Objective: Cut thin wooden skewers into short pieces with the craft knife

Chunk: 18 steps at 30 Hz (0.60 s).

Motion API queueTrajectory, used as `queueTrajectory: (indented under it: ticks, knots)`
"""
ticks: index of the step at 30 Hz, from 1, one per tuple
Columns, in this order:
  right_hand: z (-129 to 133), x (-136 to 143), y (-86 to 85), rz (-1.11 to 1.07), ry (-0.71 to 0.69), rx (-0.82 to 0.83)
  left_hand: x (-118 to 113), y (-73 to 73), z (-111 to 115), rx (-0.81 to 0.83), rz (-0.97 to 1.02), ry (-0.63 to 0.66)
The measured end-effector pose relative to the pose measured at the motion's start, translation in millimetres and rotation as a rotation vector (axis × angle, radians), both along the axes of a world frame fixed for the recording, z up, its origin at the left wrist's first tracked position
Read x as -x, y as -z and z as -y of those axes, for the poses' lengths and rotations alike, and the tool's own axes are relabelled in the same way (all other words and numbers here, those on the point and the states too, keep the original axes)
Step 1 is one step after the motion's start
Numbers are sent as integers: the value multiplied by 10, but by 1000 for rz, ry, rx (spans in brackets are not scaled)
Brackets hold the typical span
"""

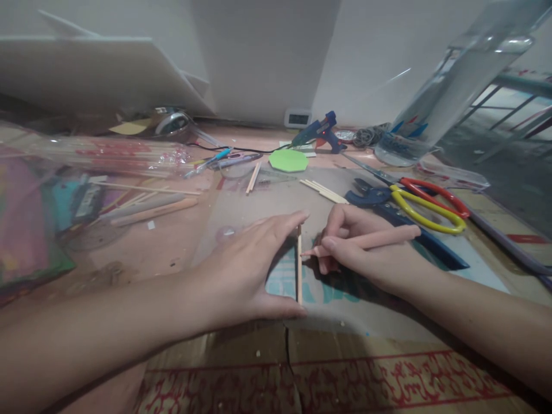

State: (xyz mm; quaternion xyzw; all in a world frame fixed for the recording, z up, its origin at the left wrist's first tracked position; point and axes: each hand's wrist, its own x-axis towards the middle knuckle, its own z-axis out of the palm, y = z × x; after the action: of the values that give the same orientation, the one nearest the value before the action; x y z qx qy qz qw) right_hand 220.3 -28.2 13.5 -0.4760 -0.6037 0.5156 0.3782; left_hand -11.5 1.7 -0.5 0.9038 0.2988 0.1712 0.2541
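Between the thumb and fingers of my left hand (259,267) a short thin wooden stick (299,276) is held by its two ends, pointing away from me. My right hand (351,238) grips a pink marker pen (375,237). The pen's tip meets the stick, or comes very close to it, near the middle of its length. Below both hands lies a greyish sheet (379,316) with teal markings. Past the right hand are blue-handled pliers (371,195), and scissors (426,201) with one red and one yellow handle.
Several cut sticks (325,191) lie ahead, near a green octagonal piece (288,160) and a blue glue gun (317,135). Two capped markers (153,211) and a plastic-wrapped stick bundle (121,156) sit left. A tall clear water container (431,109) stands back right.
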Motion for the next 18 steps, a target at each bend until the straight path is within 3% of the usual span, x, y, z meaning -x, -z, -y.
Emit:
queueTrajectory:
  ticks: [5, 18]
  knots:
    - [-2, -8, 3, 62, -28, -4, -10, 2, 4, 0, 2, 5]
    - [-18, 33, -31, 106, 72, -4, -22, -24, 7, 6, -11, 11]
